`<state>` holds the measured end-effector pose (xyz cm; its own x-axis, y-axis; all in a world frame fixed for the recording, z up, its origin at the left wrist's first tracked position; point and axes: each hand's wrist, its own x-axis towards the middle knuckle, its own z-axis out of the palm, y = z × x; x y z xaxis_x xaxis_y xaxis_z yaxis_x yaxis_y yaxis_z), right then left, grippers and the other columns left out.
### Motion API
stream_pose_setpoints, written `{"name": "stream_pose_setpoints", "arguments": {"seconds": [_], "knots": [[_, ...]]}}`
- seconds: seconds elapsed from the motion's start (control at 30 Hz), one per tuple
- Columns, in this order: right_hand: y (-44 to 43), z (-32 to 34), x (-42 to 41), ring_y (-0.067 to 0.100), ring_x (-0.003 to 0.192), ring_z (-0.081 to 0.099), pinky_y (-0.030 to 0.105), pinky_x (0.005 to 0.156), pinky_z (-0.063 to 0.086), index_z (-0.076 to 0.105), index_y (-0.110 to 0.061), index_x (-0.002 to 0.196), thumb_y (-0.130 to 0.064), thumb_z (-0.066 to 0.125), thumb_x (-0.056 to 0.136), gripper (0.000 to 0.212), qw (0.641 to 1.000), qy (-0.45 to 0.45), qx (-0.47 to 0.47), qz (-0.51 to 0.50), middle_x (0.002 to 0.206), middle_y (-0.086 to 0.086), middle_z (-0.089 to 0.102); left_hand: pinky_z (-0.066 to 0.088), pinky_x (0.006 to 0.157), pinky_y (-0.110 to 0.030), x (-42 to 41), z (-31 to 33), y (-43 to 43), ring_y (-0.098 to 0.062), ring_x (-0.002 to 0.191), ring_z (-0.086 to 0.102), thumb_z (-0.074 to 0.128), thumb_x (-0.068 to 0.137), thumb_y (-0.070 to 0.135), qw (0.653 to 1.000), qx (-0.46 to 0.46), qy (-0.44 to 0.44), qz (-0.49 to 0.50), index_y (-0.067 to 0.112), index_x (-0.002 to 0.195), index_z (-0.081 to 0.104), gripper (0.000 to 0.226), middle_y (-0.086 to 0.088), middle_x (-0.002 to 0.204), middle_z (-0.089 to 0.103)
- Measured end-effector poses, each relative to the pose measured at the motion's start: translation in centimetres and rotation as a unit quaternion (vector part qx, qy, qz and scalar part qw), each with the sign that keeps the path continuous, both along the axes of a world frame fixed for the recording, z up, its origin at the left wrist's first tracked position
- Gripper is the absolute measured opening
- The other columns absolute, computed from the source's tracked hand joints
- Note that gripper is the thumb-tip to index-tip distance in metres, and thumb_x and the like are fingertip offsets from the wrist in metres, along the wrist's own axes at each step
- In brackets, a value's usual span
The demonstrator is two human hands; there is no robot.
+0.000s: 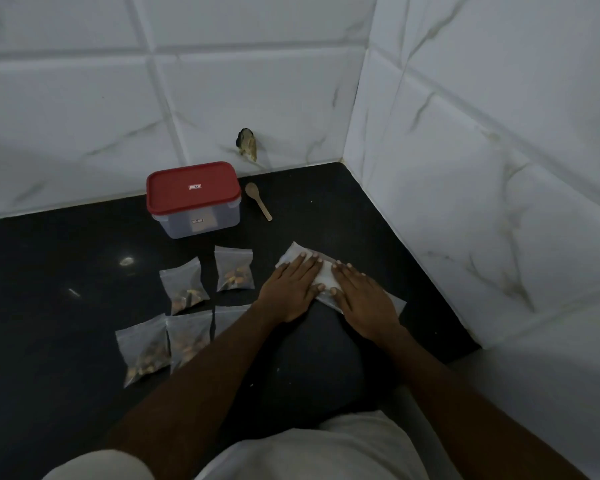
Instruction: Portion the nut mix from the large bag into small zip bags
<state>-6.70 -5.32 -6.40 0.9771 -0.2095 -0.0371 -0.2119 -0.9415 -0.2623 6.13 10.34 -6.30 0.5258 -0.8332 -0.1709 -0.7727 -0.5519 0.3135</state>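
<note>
On the left of the black counter (49,306), two small zip bags (142,348) (187,336) are laid side by side, touching, each with nut mix gathered at its lower end. Just behind them two more filled zip bags (184,284) (234,273) are set, slightly apart from each other. A fifth bag (230,312) is seen beside the front pair, mostly covered by the left forearm, so its contents cannot be told. Further back, near the tiled wall (84,116), a clear container with a red lid (193,188) is placed, the lid closed on it, and a small wooden spoon (258,200) is laid on the counter just to its right. Right of the filled bags, the large bag (326,280) is spread flat on the counter, pale and apparently emptied, with its corners showing past the fingers and beyond the right wrist. It is pressed down by both hands: the left hand (288,289) is laid palm down on its left part with straight fingers, and the right hand (364,299) is laid flat likewise on its right part, the two thumbs nearly meeting. Nothing is gripped by either hand.
</note>
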Motion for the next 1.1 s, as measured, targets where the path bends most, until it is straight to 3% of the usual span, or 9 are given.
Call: {"name": "stream_pose_setpoints", "arguments": {"seconds": [0.13,0.33,0.5,0.6,0.7,0.83,0.97,1.1], "knots": [[-0.5,0.5,0.5,0.013,0.148,0.022,0.030,0.118,0.016,0.030,-0.017,0.153,-0.042,0.027,0.106,0.053,1.000,-0.006,0.022,-0.008,0.160,0.002,0.030,0.001,0.120,-0.037,0.5,1.0,-0.3,-0.010,0.151,-0.002,0.018,0.104,0.050,1.000,-0.010,0.005,-0.002,0.025,0.157,0.007,0.059,0.004,0.165,0.004],[-0.6,2.1,1.9,0.016,0.146,0.027,0.028,0.115,0.022,0.040,-0.010,0.148,-0.037,0.032,0.106,0.051,0.996,-0.082,0.036,-0.005,0.154,0.006,0.041,0.010,0.119,-0.035,1.1,2.9,0.9,-0.011,0.149,0.013,0.031,0.104,0.044,0.993,-0.112,-0.029,0.030,0.024,0.154,0.024,0.054,0.004,0.162,0.019],[0.3,3.6,4.0,0.018,0.144,0.033,0.038,0.117,0.030,0.044,-0.009,0.146,-0.030,0.046,0.103,0.047,0.990,-0.130,0.056,0.016,0.150,0.007,0.045,0.016,0.118,-0.038,3.0,4.4,2.4,-0.012,0.148,0.018,0.041,0.103,0.039,0.982,-0.174,-0.030,0.074,0.022,0.148,0.036,0.049,0.003,0.159,0.029],[1.0,4.2,5.8,0.017,0.145,0.033,0.034,0.116,0.029,0.044,-0.011,0.146,-0.032,0.047,0.103,0.048,0.989,-0.136,0.048,0.038,0.150,0.005,0.045,0.022,0.119,-0.044,4.5,5.4,3.8,-0.014,0.147,0.023,0.048,0.100,0.036,0.973,-0.205,-0.038,0.100,0.021,0.143,0.043,0.045,0.001,0.155,0.035],[2.2,4.8,7.7,0.017,0.144,0.034,0.035,0.116,0.030,0.045,-0.011,0.145,-0.029,0.050,0.102,0.047,0.986,-0.148,0.044,0.058,0.149,0.005,0.047,0.027,0.115,-0.041,5.6,6.3,5.7,-0.016,0.142,0.033,0.051,0.098,0.034,0.962,-0.229,-0.047,0.145,0.020,0.138,0.048,0.042,-0.001,0.150,0.043],[4.0,5.8,10.4,0.017,0.144,0.033,0.030,0.114,0.027,0.046,-0.010,0.145,-0.025,0.052,0.100,0.047,0.984,-0.147,0.043,0.086,0.149,0.006,0.047,0.043,0.101,-0.033,7.2,6.7,8.5,-0.016,0.118,0.054,0.058,0.096,0.024,0.917,-0.305,-0.043,0.253,0.016,0.127,0.057,0.032,-0.004,0.128,0.058],[5.4,7.0,13.0,0.017,0.145,0.032,0.031,0.114,0.029,0.046,-0.010,0.144,-0.025,0.052,0.100,0.047,0.983,-0.150,0.052,0.095,0.149,0.007,0.046,0.047,0.099,-0.034,8.3,6.7,10.7,-0.015,0.116,0.056,0.061,0.093,0.017,0.856,-0.356,0.018,0.375,0.013,0.122,0.060,0.029,-0.005,0.125,0.060],[6.9,8.2,15.8,0.019,0.142,0.037,0.033,0.112,0.033,0.049,-0.010,0.142,-0.024,0.054,0.098,0.046,0.979,-0.162,0.054,0.112,0.147,0.008,0.049,0.056,0.088,-0.042,11.1,4.2,13.5,-0.014,0.103,0.063,0.062,0.082,0.047,0.814,-0.365,0.062,0.447,0.022,0.114,0.061,0.041,0.001,0.113,0.064]]}}
